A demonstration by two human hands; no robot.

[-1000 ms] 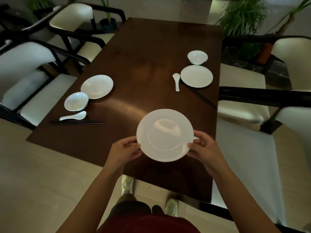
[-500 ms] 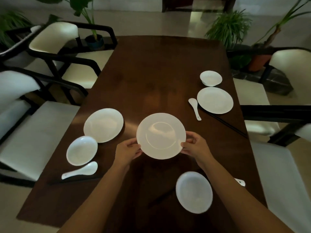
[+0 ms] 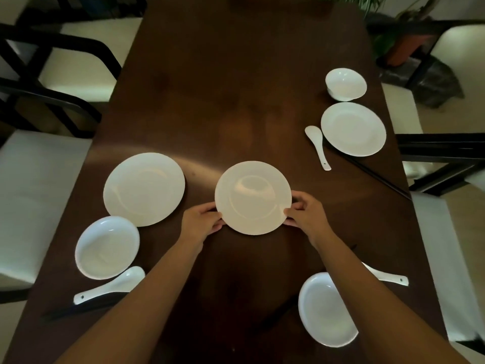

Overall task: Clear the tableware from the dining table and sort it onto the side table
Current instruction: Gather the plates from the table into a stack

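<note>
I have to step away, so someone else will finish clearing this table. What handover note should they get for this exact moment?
Hands: left hand and right hand each grip an edge of the held plate above the dining table.
On the table, left: plate, bowl, spoon.
Far right: bowl, plate, spoon, chopsticks.
Near right: bowl, spoon.
Done: one plate is picked up.
Left: take it to the side table, which is out of view, then clear and sort everything else.
</note>
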